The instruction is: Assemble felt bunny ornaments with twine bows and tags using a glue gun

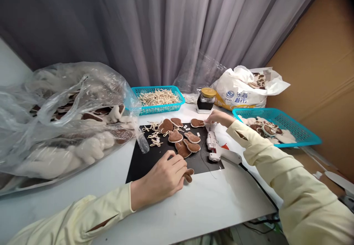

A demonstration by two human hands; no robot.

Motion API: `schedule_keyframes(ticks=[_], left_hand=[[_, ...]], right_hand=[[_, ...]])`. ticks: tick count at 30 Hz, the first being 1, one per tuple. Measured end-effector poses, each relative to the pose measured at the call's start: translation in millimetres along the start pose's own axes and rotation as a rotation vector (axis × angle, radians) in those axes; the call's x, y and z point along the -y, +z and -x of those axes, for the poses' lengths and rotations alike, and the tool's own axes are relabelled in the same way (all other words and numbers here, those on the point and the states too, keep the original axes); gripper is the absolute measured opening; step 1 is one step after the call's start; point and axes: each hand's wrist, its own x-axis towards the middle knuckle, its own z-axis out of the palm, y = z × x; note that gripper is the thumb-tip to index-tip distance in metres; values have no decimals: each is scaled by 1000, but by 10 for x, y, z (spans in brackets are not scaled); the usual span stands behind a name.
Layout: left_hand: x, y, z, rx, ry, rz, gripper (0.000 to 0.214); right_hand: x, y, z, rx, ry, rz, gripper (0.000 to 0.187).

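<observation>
My left hand (pixel 170 175) is closed round a small brown plush piece with ear-like lobes (pixel 189 175), low over the table's front part. Most of that piece is hidden by the fingers. Farther back, my right hand (pixel 218 118) has its fingertips pinched together beside a brown fuzzy piece with a pale edge (pixel 197 122); what they hold is too small to make out. Just below that hand lies a white glue gun (pixel 217 147). More brown plush pieces (pixel 175 136) and several cream string bows (pixel 155 140) lie on a black mat (pixel 143 164).
A large clear bag of plush pieces (pixel 91 151) fills the left. Behind are a blue basket of string bows (pixel 179 105), a dark jar with a yellow lid (pixel 206 99) and a white shopping bag (pixel 235 88). Another blue basket (pixel 304 134) and the gun's cord (pixel 260 186) are right.
</observation>
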Motion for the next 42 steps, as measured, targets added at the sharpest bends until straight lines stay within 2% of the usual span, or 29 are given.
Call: schedule_keyframes(ticks=[7, 14, 22, 27, 30, 35, 40, 42], left_hand=[[14, 58, 25, 24, -3, 12, 11], [3, 59, 34, 20, -11, 26, 11], [-1, 49, 28, 43, -3, 25, 13], [3, 61, 38, 53, -4, 28, 14], [4, 61, 39, 58, -4, 29, 14], [2, 46, 27, 68, -4, 22, 12], [3, 34, 19, 43, -10, 40, 13], [5, 17, 11, 9, -14, 47, 14]], right_hand=[[-153, -138, 28, 155, 143, -76, 26], [-377, 35, 69, 286, 203, -386, 28], [-366, 98, 78, 294, 228, -719, 29], [-246, 27, 172, 265, 167, -904, 20], [-180, -60, 305, 227, 90, -1032, 6], [-88, -154, 660, 232, -33, -1199, 13], [-8, -56, 1095, 243, -143, -1274, 28], [3, 42, 1304, 217, -182, -1223, 28]])
